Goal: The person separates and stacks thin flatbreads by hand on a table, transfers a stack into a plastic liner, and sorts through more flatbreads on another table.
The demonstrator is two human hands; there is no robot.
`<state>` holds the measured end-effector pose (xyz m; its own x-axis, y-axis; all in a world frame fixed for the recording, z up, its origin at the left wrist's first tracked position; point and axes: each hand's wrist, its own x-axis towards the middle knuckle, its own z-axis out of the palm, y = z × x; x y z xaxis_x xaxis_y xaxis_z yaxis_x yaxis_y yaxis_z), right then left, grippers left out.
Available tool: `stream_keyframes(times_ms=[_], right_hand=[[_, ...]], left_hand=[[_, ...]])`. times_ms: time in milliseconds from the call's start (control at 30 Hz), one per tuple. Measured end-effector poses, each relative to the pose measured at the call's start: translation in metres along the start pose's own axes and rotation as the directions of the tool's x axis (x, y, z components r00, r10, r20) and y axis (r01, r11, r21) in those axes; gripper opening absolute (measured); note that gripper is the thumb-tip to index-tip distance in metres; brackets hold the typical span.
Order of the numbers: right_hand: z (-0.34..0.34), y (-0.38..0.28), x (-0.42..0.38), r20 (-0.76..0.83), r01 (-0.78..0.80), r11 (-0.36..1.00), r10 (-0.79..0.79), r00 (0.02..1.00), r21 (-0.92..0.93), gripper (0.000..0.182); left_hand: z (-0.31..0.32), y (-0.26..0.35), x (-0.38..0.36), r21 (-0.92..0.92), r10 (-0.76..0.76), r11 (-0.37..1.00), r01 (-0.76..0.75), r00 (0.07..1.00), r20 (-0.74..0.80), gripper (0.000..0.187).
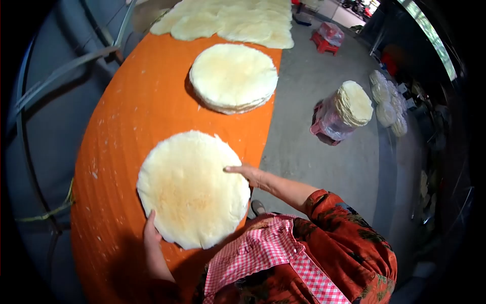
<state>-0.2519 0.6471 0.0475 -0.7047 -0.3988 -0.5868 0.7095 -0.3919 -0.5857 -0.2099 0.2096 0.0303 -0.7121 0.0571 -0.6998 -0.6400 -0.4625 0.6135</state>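
Observation:
A large round flatbread, pale with light brown patches, is between my two hands above the near part of the orange table. My left hand grips its lower left edge, thumb on top and the fingers hidden beneath. At its right edge, my right hand holds on with the thumb lying over the top face and the other fingers out of sight underneath. Whether more than one layer is in my hands cannot be seen. Farther up the table lies a stack of similar round breads, touched by neither hand.
Overlapping flatbreads cover the table's far end. On the floor to the right, another bread stack stands in plastic on a stool. Beyond are a red stool and plastic bags. Metal bars run along the left.

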Motion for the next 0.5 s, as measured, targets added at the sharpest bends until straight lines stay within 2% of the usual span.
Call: stream_keyframes(times_ms=[100, 167, 267, 433, 500], right_hand=[[0.006, -0.006, -0.01, 0.02, 0.05, 0.999, -0.05, 0.999, 0.017, 0.077], [-0.001, -0.002, -0.005, 0.022, 0.071, 0.997, -0.071, 0.997, 0.02, 0.075], [-0.003, 0.004, -0.011, 0.088, 0.156, 0.985, -0.162, 0.983, 0.071, 0.073], [-0.007, -0.021, -0.04, 0.124, 0.365, 0.921, -0.382, 0.916, 0.137, 0.072], [-0.027, -0.047, -0.057, 0.113, 0.437, 0.894, -0.446, 0.888, 0.097, 0.073]], left_hand=[[-0.005, -0.009, 0.0, 0.01, 0.081, 0.997, -0.082, 0.994, 0.077, 0.061], [-0.019, -0.015, 0.013, -0.003, 0.036, 0.999, -0.036, 0.998, 0.048, 0.058], [0.009, -0.012, -0.01, -0.041, 0.029, 0.999, -0.031, 0.999, -0.039, 0.052], [0.142, 0.009, 0.003, 0.085, 0.143, 0.986, -0.14, 0.989, -0.028, 0.052], [0.202, 0.019, -0.003, 0.14, 0.223, 0.965, -0.221, 0.975, 0.003, 0.052]])
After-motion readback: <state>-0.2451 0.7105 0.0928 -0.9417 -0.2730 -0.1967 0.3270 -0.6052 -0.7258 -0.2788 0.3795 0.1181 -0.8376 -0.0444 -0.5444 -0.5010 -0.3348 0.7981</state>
